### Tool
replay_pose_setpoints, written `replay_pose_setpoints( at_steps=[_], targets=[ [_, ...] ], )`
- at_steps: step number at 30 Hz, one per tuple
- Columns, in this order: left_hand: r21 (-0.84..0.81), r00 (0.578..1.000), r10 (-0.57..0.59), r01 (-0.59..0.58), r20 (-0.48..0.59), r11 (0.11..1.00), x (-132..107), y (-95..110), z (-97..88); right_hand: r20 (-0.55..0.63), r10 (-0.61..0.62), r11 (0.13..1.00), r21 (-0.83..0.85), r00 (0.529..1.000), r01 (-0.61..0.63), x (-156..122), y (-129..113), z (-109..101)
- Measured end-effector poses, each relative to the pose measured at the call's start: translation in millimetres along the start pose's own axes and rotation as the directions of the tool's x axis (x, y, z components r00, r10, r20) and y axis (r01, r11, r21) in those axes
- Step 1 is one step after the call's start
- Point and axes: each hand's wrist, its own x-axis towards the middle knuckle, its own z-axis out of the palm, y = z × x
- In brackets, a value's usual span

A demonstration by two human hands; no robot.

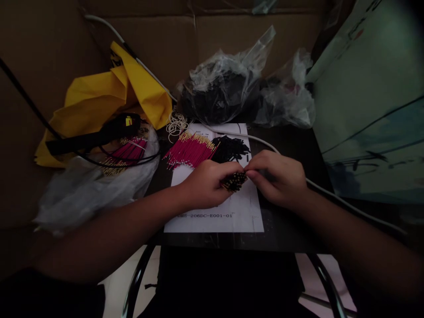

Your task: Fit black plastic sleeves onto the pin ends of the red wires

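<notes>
My left hand (205,183) is closed round a small bundle of thin wires (234,181) whose dark, gold-tipped ends stick out to the right. My right hand (278,176) pinches at the tip of that bundle with thumb and forefinger. Both hands rest over a white printed sheet (238,212) on a small dark table (298,145). Just beyond my hands lie a pile of magenta wires with gold ends (188,150) and a heap of small black sleeves (232,148).
A yellow bag (109,95) and a black tool (96,134) lie at the left over a clear bag (89,185) holding more magenta wires. Two clear bags of black parts (221,92) stand behind. A white cable (331,194) crosses the table. Rubber bands (175,123) lie near the sheet.
</notes>
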Motion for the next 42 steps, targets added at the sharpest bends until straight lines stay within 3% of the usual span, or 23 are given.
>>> replay_pose_setpoints(
  at_steps=[8, 11, 24, 42],
  targets=[
    [-0.018, 0.979, -0.122, 0.127, 0.16, 0.992, 4.0, 1.8, 1.9, -0.175, 0.024, 1.0, 0.015, 0.984, -0.022, -0.6, -15.0, -1.0],
    [-0.006, 0.971, -0.125, 0.129, 0.204, 0.992, 4.4, 0.4, 4.2, -0.142, -0.004, 1.0, 0.021, 0.99, 0.007, -1.6, -21.5, -1.4],
    [-0.084, 0.97, -0.133, 0.153, 0.203, 0.985, 3.5, 2.1, 3.9, -0.161, 0.028, 0.996, 0.09, 0.987, -0.014, -0.9, -19.3, 2.1],
    [-0.033, 0.962, -0.157, 0.168, 0.222, 0.985, 3.5, 3.3, 3.1, -0.074, 0.076, 0.984, 0.168, 0.994, -0.063, -3.1, -20.0, 0.6]
  ],
)
